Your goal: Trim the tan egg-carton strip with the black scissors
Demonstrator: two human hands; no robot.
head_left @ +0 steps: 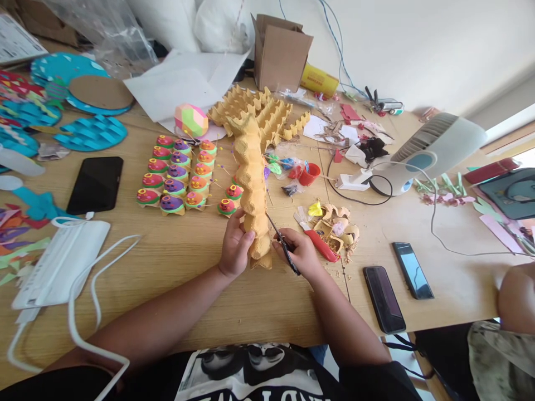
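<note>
A long strip of yellow-brown egg carton (253, 184) stands nearly upright in the picture, with my left hand (236, 245) closed around its lower left side. My right hand (298, 250) grips a dark-handled pair of scissors (286, 245) just right of the strip. The blade points up and away, close along the strip's right edge; whether it touches the carton I cannot tell. Left of the strip sit rows of painted egg-carton cups (175, 172) in red, purple and orange with small faces. Behind stands more uncut egg carton (267, 114).
Carton scraps (334, 228) lie right of my hand. Two phones (384, 298) are near the front edge, a black phone (96, 184) at left. A white power strip (62, 262) with cable, a fan (434, 150), a red cup (309, 174) and a cardboard box (280, 53) stand around. Another person's arm (518, 298) rests at right.
</note>
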